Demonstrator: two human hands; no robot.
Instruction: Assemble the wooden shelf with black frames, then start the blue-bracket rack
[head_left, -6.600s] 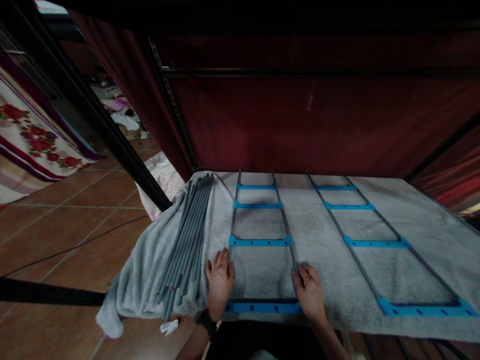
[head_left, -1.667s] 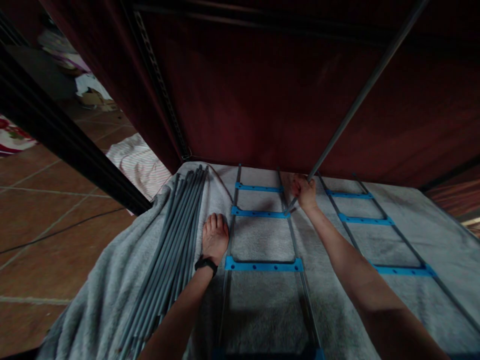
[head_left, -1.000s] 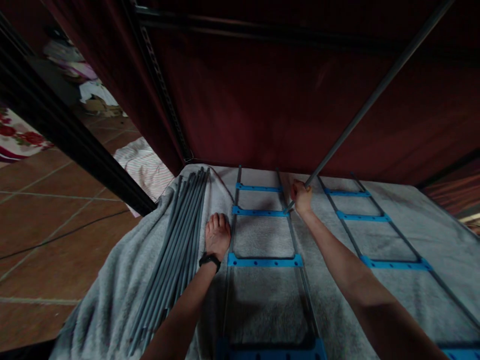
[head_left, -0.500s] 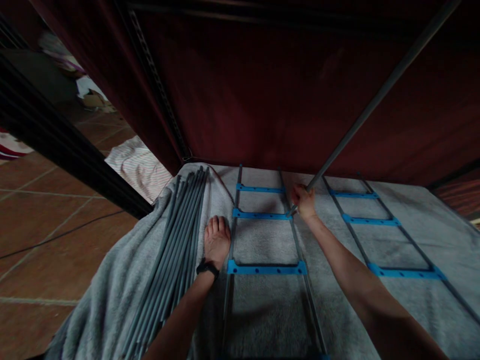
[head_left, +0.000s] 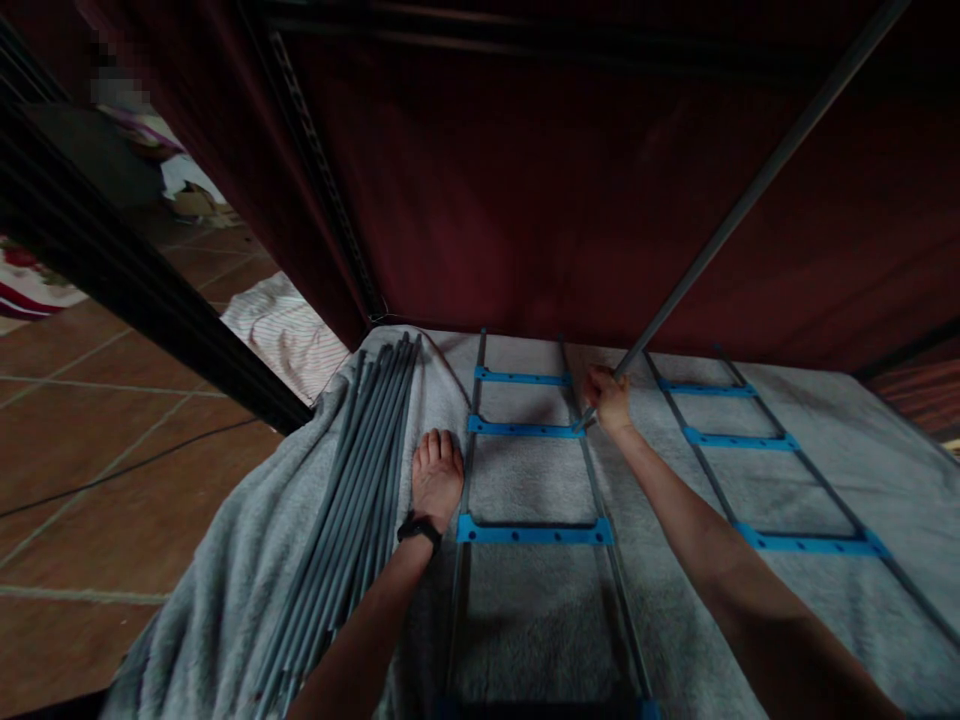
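Observation:
My right hand (head_left: pixel 609 398) is wrapped round a long grey rod (head_left: pixel 705 258). The rod slants up to the upper right, and its lower end meets the right end of a blue crosspiece (head_left: pixel 525 429) on a ladder-like frame. My left hand (head_left: pixel 437 472), with a dark band (head_left: pixel 420 532) on its wrist, lies flat on the grey blanket, fingers stretched out, beside the frame's left side rod. A nearer blue crosspiece (head_left: pixel 534 533) joins the same two side rods. Whether the rod's tip sits in a hole I cannot tell.
A bundle of grey rods (head_left: pixel 352 500) lies left of my left hand on the grey blanket (head_left: pixel 240 560). To the right is a second frame with blue crosspieces (head_left: pixel 814 543). Dark red fabric (head_left: pixel 525 200) rises behind. A black post (head_left: pixel 150 270) crosses the left.
Both hands keep their places, the right one still on the rod. The view has shifted slightly, with the left side of the scene sitting a little farther right.

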